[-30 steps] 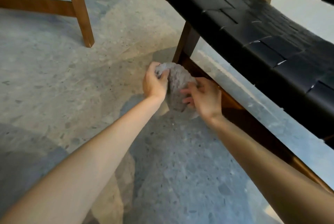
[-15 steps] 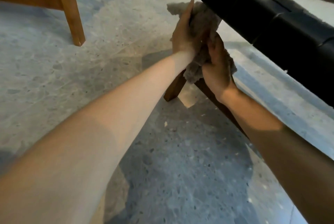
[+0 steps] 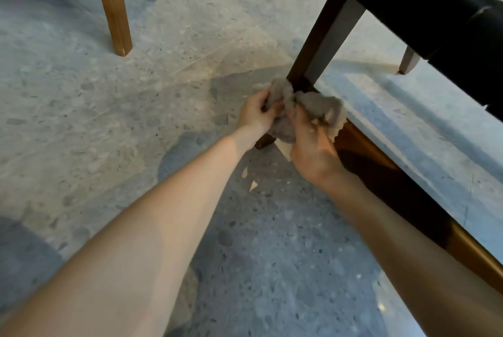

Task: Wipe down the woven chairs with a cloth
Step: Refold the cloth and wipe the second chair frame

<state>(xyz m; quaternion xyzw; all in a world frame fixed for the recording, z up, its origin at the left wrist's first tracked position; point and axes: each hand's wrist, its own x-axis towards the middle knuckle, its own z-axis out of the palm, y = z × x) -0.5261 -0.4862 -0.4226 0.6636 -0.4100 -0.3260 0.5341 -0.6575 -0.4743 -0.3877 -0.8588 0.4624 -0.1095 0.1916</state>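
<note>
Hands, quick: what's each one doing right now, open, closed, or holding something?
Left hand: closed, fingers gripping the grey cloth.
Right hand: closed, fingers gripping the same cloth.

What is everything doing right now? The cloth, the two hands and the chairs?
cloth, bunched up, held by both hands against the low part of the chair leg
left hand, grips the cloth's left end
right hand, grips the cloth's right part
chair leg, standing on the floor, cloth against it
woven seat, no hand on it
other chair, standing apart on the left, untouched
</note>
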